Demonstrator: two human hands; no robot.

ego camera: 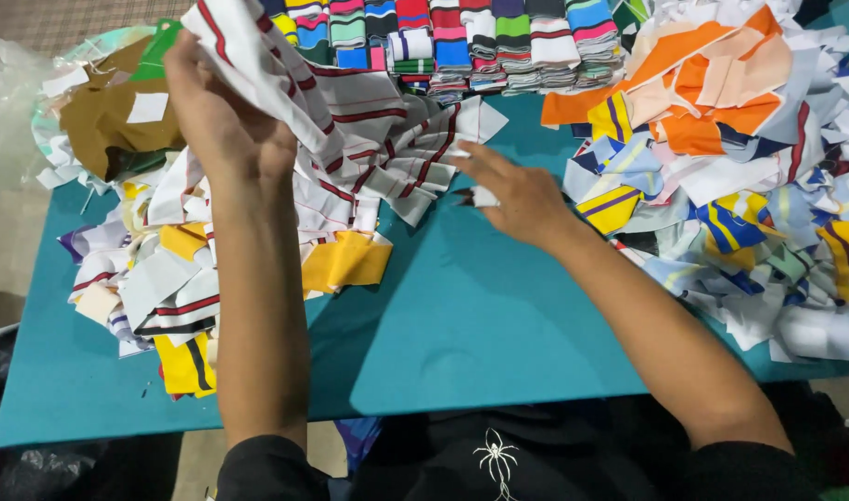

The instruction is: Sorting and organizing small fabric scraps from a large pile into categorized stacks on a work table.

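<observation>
Head view. Left hand (222,121) is raised over the surface (480,325), fingers closed on a bundle of white fabric strips with dark red stripes (369,139); the bundle hangs from the grip and fans out onto the teal cover below. Right hand (515,195) lies low on the surface, fingers spread and half open, tips touching a small white scrap (485,196) at the edge of the fanned strips; whether it is pinched I cannot tell.

Judgement: separating one piece cleanly calls for holding the bundle high and taut with the left, so the right can pick a single layer by its free edge.

Containers: none seen. Loose heaps instead: mixed scraps (155,278) near left, orange and blue offcuts (721,139) right, folded striped stacks (461,42) along the far edge, brown cloth (109,125) far left.
</observation>
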